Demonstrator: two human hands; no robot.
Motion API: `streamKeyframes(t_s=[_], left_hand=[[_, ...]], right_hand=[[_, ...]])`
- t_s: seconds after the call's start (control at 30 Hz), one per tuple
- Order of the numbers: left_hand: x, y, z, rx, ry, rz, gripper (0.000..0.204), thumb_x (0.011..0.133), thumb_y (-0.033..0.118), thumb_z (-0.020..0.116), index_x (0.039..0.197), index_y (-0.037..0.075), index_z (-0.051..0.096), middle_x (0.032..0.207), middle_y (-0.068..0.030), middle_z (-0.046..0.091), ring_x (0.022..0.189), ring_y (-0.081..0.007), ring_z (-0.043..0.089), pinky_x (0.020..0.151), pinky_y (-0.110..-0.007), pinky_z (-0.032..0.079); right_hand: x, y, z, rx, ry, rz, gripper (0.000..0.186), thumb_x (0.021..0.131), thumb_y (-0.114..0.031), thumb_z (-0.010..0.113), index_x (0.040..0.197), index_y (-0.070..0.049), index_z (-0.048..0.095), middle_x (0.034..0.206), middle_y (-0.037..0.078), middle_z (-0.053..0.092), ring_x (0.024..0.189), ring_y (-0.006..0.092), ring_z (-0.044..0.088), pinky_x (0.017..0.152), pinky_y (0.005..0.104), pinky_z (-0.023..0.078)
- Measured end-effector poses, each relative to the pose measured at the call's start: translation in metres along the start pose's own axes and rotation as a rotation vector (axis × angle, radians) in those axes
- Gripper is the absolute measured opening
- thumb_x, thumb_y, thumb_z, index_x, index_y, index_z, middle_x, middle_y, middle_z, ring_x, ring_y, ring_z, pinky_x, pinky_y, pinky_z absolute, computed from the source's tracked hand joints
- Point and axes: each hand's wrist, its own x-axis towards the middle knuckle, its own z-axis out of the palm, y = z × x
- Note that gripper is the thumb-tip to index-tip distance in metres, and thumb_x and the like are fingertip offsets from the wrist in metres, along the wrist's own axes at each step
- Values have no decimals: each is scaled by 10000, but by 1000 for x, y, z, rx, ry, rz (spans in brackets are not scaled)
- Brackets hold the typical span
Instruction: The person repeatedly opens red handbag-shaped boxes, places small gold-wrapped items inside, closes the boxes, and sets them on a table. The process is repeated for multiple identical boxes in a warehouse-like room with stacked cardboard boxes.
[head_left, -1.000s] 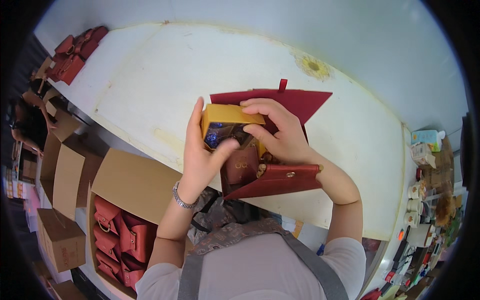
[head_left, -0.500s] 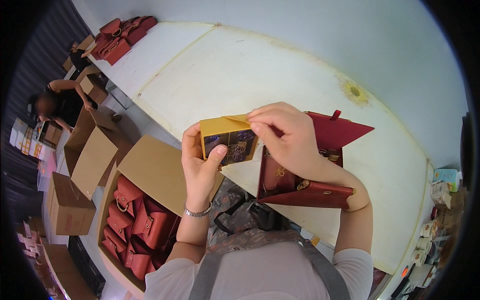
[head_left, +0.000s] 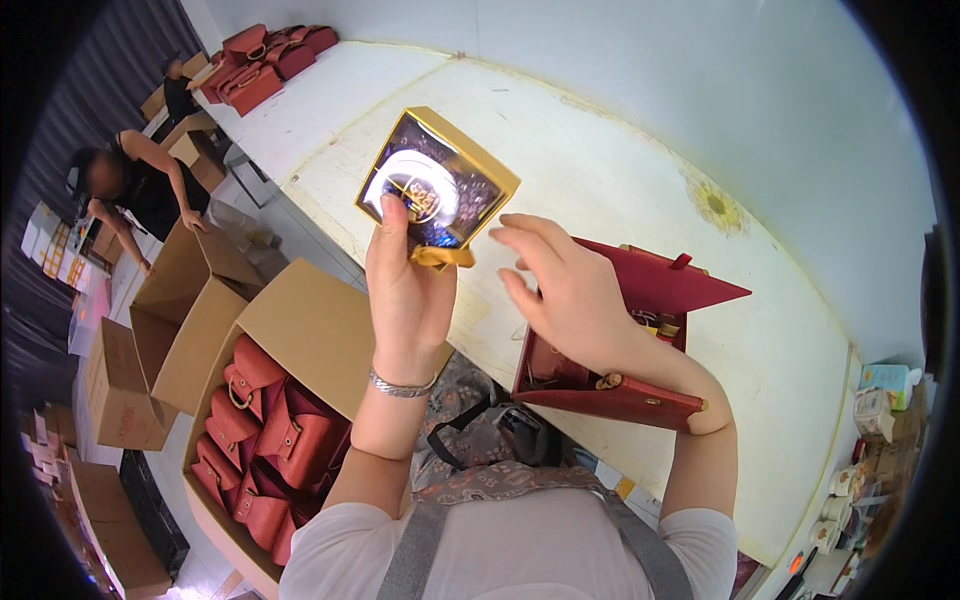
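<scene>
My left hand grips a gold gift box with a shiny dark window face and a small gold ribbon tab at its lower edge. The box is raised and tilted, with glare across the window. My right hand is just to its right, off the box, with fingers apart and nothing in them. Below my right forearm, an opened dark red handbag-style box sits near the table's edge with its lid flap folded back. Items lie inside it, partly hidden by my arm.
A white table runs along the wall, with several red bags at its far left end. An open carton of red bags stands at my left. Beyond it, a person handles another open carton. Small goods line the right side.
The gold box has moved up and turned so its window faces up. My right hand has let go of its edge and drawn back slightly downward.
</scene>
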Motion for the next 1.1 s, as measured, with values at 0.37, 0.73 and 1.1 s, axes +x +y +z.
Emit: streamKeyframes(t_s=[0.37, 0.73, 1.1], left_hand=[[14, -28, 19, 237, -37, -17, 348, 1007, 252, 469, 1244, -3, 488, 1163, -100, 609, 1064, -180, 572, 933, -338, 455], [-4, 41, -4, 975, -142, 152, 462, 847, 122, 651, 1277, 20, 517, 1066, -87, 642, 962, -153, 618, 853, -275, 482], [-21, 16, 6, 1228, -299, 192, 477, 910, 228, 629, 1317, 12, 505, 1064, -148, 643, 967, -190, 625, 838, -302, 479]], right_hand=[[4, 9, -1, -199, 220, -382, 185, 703, -101, 726, 858, -67, 631, 910, 13, 577, 744, 185, 540, 576, 312, 435], [47, 11, -30, 255, 303, 222, 135, 713, -140, 779, 787, -78, 685, 732, 45, 677, 581, 152, 556, 551, 297, 453], [14, -19, -15, -67, 306, -139, 92, 725, -151, 765, 803, -159, 719, 727, -66, 641, 750, 129, 540, 769, 330, 323]])
